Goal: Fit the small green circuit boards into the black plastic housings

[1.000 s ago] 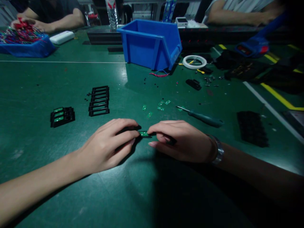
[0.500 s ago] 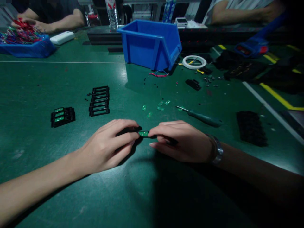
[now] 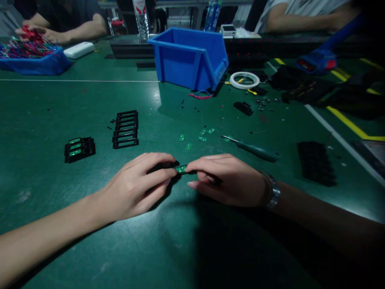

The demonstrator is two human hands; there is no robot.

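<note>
Both my hands meet low on the green table [image 3: 186, 241]. My left hand [image 3: 136, 186] is closed around a black plastic frame, mostly hidden under its fingers. My right hand [image 3: 228, 178] pinches a small green circuit chip [image 3: 181, 169] that sits at the frame's end, between the two sets of fingertips. A few loose green chips [image 3: 200, 136] lie just beyond the hands. A stack of empty black frames [image 3: 125, 129] and a smaller group of frames with green chips in them [image 3: 79, 147] lie to the left.
A green-handled screwdriver [image 3: 255, 149] lies right of the chips. A blue bin [image 3: 190, 56], a tape roll [image 3: 244, 79], a black part [image 3: 244, 107] and a black mat [image 3: 315, 162] stand further off. Other people's arms [image 3: 69, 28] rest at the far edge by a blue tray of wires [image 3: 30, 56].
The chip between my fingertips has shifted slightly left and tilted; both hands stay almost in place. The view has tipped down a little.
</note>
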